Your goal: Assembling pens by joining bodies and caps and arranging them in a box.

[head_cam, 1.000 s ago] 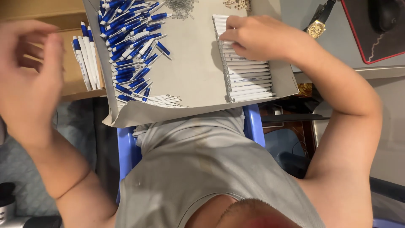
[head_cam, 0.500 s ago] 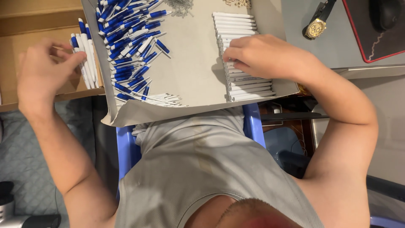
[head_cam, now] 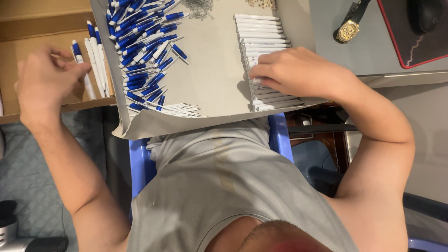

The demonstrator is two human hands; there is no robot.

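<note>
My right hand (head_cam: 298, 72) rests curled on the white pen barrels (head_cam: 266, 46) rowed along the cardboard sheet's (head_cam: 214, 79) right edge; my left hand (head_cam: 44, 79) pinches a finished pen (head_cam: 80, 63) over the box (head_cam: 28, 32). Light, stiff, slippery plastic: grip mid-barrel.

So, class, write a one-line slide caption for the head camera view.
Seated person's right hand rests on a row of white pen barrels; left hand reaches finished pens in a cardboard box.
</note>
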